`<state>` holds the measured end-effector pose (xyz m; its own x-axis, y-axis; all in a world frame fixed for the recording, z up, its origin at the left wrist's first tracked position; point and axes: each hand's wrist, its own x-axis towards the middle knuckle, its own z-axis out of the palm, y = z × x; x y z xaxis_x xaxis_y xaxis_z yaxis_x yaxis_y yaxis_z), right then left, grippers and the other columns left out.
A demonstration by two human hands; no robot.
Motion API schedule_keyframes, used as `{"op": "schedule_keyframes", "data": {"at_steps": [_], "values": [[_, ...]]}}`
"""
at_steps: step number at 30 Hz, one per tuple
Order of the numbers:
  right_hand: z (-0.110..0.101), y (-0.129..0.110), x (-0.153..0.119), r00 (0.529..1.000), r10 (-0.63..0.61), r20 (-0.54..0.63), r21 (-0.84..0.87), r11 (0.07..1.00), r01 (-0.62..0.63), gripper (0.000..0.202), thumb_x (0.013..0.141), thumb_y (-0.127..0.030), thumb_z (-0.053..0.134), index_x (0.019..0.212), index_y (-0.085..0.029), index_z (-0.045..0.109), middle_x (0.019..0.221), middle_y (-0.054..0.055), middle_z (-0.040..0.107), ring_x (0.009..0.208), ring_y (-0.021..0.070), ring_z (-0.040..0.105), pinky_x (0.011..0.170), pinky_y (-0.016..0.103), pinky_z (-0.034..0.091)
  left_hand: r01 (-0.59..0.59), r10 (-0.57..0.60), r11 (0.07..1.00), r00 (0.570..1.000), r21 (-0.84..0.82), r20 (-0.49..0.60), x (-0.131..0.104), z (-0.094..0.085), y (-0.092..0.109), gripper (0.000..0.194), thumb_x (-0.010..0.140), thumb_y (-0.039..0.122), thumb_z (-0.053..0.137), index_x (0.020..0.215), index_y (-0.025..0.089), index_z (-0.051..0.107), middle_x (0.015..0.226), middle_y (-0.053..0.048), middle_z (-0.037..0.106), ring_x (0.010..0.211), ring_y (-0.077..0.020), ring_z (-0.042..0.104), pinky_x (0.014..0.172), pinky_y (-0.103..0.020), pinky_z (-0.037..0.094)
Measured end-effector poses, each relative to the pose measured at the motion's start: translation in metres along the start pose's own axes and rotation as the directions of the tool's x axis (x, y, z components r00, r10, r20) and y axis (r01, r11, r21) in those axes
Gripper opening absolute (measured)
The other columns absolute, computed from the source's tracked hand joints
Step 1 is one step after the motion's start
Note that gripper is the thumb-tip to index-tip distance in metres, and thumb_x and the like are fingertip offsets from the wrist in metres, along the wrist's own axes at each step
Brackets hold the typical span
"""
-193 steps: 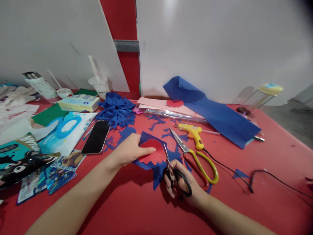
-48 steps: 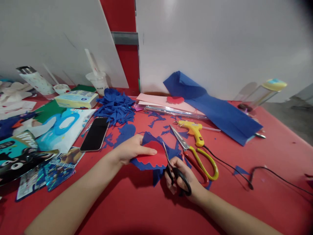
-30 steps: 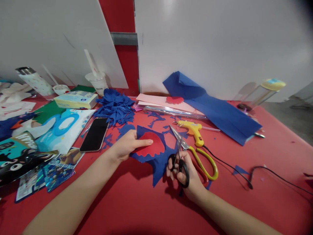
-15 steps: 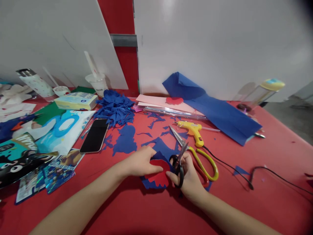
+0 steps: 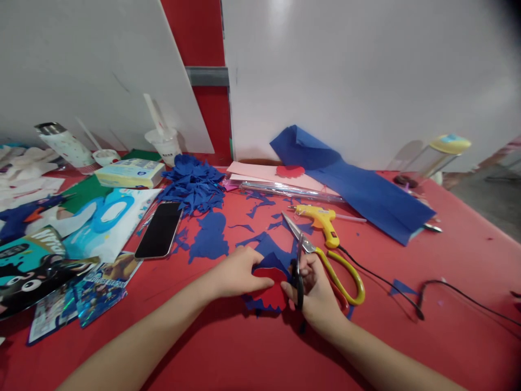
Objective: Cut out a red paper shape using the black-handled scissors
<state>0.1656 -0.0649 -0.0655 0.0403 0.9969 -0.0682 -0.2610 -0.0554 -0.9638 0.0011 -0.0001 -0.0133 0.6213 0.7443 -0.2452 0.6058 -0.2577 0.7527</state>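
My left hand is closed on a red scalloped paper cutout that lies over blue paper, its thumb pressing the red piece. Black-handled scissors sit in my right hand, their blades pointing up and away from me. The right thumb reaches the right edge of the red cutout. Just beyond my right hand lies a larger pair of scissors with yellow and red handles. Part of the blue paper is hidden under my left hand and the cutout.
A yellow hot glue gun with a black cord rests behind the scissors. Blue scraps, a phone and a wipes pack lie left. A long blue sheet stretches along the back right, near a cup farther left.
The black-handled scissors have turned more upright in my right hand. The red cutout and blue paper have shifted slightly right. The whole view has moved a little.
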Motion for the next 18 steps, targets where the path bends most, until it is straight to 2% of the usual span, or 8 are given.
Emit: {"op": "schedule_keyframes", "data": {"at_steps": [2,5,8,11,14,16,18], "values": [[-0.001,-0.002,0.002,0.998,-0.017,-0.052,-0.001,1.0,0.017,0.043,0.058,-0.009,0.07,0.074,-0.024,0.033,0.061,-0.011,0.034,0.043,0.0039,0.037,0.039,0.014,0.032,0.01,-0.01,0.998,1.0,-0.065,0.0,0.001,-0.006,-0.004,0.025,0.065,0.03,0.062,0.048,0.014,0.052,0.045,0.006,0.042,0.046,-0.008,0.038,0.044,-0.019,0.027],[-0.004,-0.004,0.006,0.991,-0.055,-0.12,0.017,0.998,0.058,0.042,0.06,-0.011,0.07,0.074,-0.025,0.033,0.06,-0.011,0.035,0.04,0.003,0.035,0.037,0.014,0.031,0.045,-0.054,0.922,0.998,-0.385,-0.013,0.003,-0.014,-0.009,0.018,0.064,0.031,0.067,0.067,0.014,0.062,0.058,0.003,0.056,0.055,-0.0095,0.05,0.055,-0.02,0.038],[-0.008,-0.004,0.009,0.986,-0.044,-0.16,0.056,0.997,0.053,0.039,0.065,-0.017,0.069,0.078,-0.026,0.032,0.061,-0.012,0.038,0.035,0.0034,0.034,0.032,0.015,0.028,0.092,-0.125,0.709,0.992,-0.699,0.004,0.004,-0.013,-0.01,0.03,0.065,0.036,0.069,0.086,0.015,0.064,0.073,-0.002,0.063,0.063,-0.0117,0.058,0.061,-0.022,0.045],[-0.01,-0.004,0.012,0.97,-0.08,-0.23,0.06,0.993,0.097,0.039,0.065,-0.018,0.07,0.078,-0.026,0.035,0.063,-0.01,0.04,0.042,0.0054,0.039,0.038,0.016,0.034,0.1,-0.056,0.451,0.995,-0.887,0.084,0.002,-0.004,-0.008,0.043,0.063,0.036,0.072,0.099,0.016,0.06,0.087,-0.006,0.064,0.072,-0.0142,0.062,0.064,-0.024,0.048],[-0.01,-0.006,0.014,0.951,-0.126,-0.282,0.045,0.989,0.144,0.038,0.063,-0.017,0.071,0.077,-0.025,0.036,0.062,-0.009,0.04,0.05,0.0071,0.04,0.047,0.017,0.036,0.073,-0.038,0.271,0.997,-0.96,0.065,0.002,0.011,-0.005,0.048,0.061,0.031,0.075,0.104,0.017,0.059,0.1,-0.008,0.064,0.086,-0.019,0.062,0.075,-0.031,0.049],[-0.01,-0.008,0.015,0.947,-0.131,-0.295,0.04,0.988,0.149,0.039,0.062,-0.017,0.071,0.077,-0.025,0.036,0.061,-0.009,0.038,0.05,0.0076,0.038,0.049,0.018,0.034,0.049,-0.069,0.191,0.997,-0.98,0.036,0.003,0.023,-0.002,0.039,0.064,0.033,0.073,0.097,0.015,0.061,0.095,-0.009,0.065,0.084,-0.02,0.062,0.079,-0.036,0.049],[-0.011,-0.009,0.015,0.948,-0.126,-0.293,0.054,0.988,0.148,0.039,0.062,-0.018,0.071,0.077,-0.025,0.035,0.061,-0.009,0.038,0.05,0.0079,0.037,0.049,0.018,0.033,0.022,-0.116,0.118,0.993,-0.993,0.008,0.004,0.035,0.0,0.03,0.065,0.032,0.072,0.089,0.015,0.063,0.088,-0.007,0.067,0.081,-0.0184,0.063,0.077,-0.034,0.05]]}}
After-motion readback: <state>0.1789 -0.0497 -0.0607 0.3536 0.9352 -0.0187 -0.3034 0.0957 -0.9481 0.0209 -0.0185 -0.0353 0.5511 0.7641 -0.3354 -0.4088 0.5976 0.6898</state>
